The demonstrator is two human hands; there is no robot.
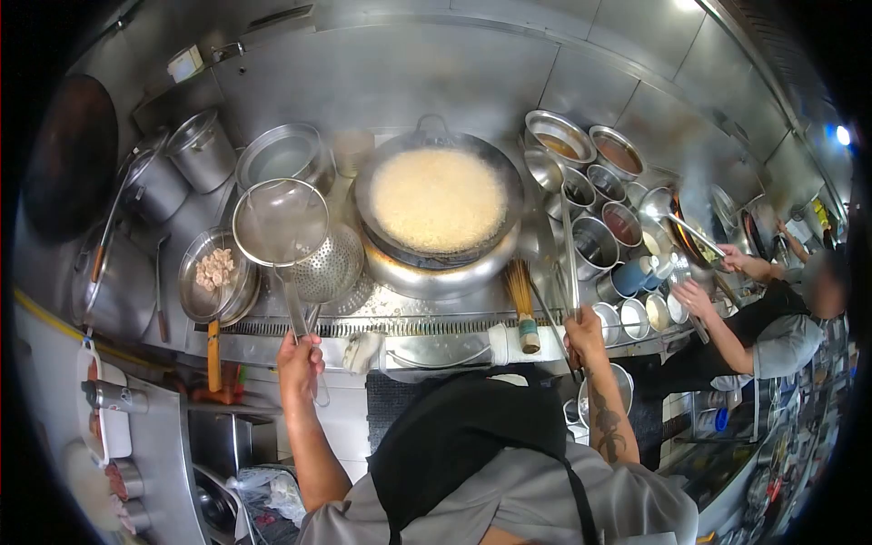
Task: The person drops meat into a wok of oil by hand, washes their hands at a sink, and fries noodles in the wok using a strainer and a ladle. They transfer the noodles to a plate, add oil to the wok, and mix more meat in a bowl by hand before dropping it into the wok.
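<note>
My left hand (300,361) is closed around the handle of a fine-mesh strainer (282,221), raised left of the wok. A perforated skimmer (334,268) lies partly behind the mesh; its handle runs down to the same hand, and I cannot tell if the fingers hold it too. My right hand (584,336) grips the long handle of a ladle (544,171), whose bowl is by the seasoning pots. Between them the black wok (363,195) sits on its burner, full of pale, foaming liquid.
Small meat pieces (216,269) lie in a wooden-handled strainer (214,350) at left. A bamboo brush (523,300) rests right of the wok. Bowls of sauce (618,153) and metal pots (202,150) flank the stove. A co-worker (772,327) with a ladle stands at right.
</note>
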